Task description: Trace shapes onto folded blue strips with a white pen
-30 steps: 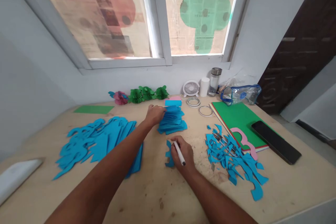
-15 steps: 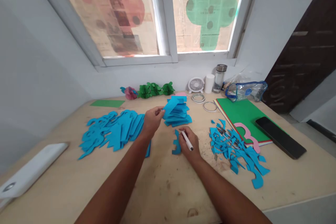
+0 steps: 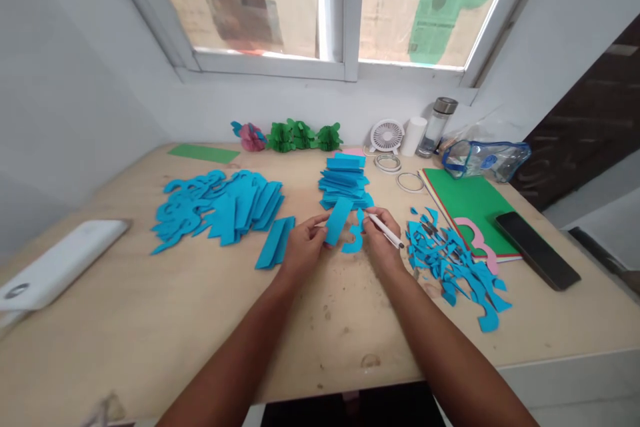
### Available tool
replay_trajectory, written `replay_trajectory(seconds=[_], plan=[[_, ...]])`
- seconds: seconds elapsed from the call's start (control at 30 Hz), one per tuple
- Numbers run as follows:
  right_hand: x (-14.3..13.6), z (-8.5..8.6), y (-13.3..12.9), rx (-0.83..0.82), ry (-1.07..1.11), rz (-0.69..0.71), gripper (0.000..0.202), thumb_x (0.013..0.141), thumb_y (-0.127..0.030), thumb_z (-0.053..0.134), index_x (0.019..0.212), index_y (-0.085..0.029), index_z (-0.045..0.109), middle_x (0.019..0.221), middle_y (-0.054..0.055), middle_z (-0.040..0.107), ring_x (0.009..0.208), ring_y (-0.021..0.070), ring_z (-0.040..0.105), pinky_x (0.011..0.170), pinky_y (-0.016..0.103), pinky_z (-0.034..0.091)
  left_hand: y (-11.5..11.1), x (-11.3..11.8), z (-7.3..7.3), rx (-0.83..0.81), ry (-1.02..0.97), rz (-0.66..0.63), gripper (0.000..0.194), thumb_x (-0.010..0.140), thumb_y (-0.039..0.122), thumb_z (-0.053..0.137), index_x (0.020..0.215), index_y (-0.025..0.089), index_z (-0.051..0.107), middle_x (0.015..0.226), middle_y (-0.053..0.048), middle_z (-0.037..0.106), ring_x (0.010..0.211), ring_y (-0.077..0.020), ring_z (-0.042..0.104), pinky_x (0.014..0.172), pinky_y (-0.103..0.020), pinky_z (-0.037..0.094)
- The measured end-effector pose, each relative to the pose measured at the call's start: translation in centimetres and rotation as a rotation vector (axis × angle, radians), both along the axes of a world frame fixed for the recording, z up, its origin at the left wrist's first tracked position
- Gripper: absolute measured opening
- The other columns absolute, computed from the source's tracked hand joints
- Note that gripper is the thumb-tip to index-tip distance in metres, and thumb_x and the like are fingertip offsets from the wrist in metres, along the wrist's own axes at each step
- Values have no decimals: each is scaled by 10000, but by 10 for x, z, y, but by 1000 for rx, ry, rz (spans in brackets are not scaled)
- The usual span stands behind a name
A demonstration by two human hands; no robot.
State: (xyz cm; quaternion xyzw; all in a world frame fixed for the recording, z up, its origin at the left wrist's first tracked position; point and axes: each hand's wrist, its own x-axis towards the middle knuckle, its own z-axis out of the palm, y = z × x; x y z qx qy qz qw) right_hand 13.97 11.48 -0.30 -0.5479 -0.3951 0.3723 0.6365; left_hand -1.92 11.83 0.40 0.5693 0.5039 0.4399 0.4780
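Between thumb and fingers, my left hand point(image 3: 306, 245) pinches a folded blue paper strip point(image 3: 339, 220), which slants just below a stack of blue strips point(image 3: 343, 180). My right hand point(image 3: 383, 238) holds a white pen point(image 3: 386, 231) and also touches a curvy blue cutout point(image 3: 355, 244) near its fingertips. The cutout's right edge is partly hidden by those fingers. Left of my left hand lie a few folded blue strips point(image 3: 274, 243). Farther left are a heap of curly blue cutouts point(image 3: 183, 209) and more fanned folded strips point(image 3: 246, 205).
Blue scraps point(image 3: 445, 255) are spread at the right, by green sheets point(image 3: 465, 203) and a black phone point(image 3: 537, 250). A small fan point(image 3: 387, 136), tape rolls point(image 3: 410, 181) and a glass bottle point(image 3: 437, 128) stand behind. A white device point(image 3: 65, 260) lies far left.
My left hand has brought the blue strip down from the stack, close to the cutout and my right hand. The pen is still in my right hand. The view has tilted downward.
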Motion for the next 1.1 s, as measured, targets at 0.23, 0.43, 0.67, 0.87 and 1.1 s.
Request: replay_trajectory(seconds=[0.23,0.43,0.67,0.87,1.1], plan=[[0,-5,5,16,-9,-32,249,700,-361,599,893,-204,597,630,-58,538,551,111,484,530,229,403,-7,10,4,-89,-2,-96,444,780,320,544,1150,128,697,615,-14,678,551,-157,611,503,-236,458],[0,-6,5,24,-13,-36,254,715,-365,587,911,-204,597,634,-58,526,554,111,475,514,224,382,-6,13,2,-152,-54,-178,492,764,319,568,1195,104,668,637,-39,703,549,-165,633,482,-237,464],[0,-6,4,2,28,-41,293,695,-357,609,940,-196,598,635,-66,519,527,101,444,484,219,355,-10,16,2,-179,-92,-240,545,739,284,569,1246,91,619,703,-55,730,558,-158,645,488,-225,477],[0,-5,2,6,36,-8,296,690,-361,624,934,-197,599,628,-73,507,541,106,448,504,227,372,-11,15,5,-163,-109,-288,548,744,299,572,1252,94,600,684,-36,710,572,-154,647,496,-214,467],[-1,-2,1,18,27,-16,276,688,-347,630,922,-202,607,633,-72,521,549,109,464,507,229,380,-11,13,7,-152,-93,-311,521,758,288,561,1246,110,605,640,-14,679,569,-150,631,511,-219,465]])
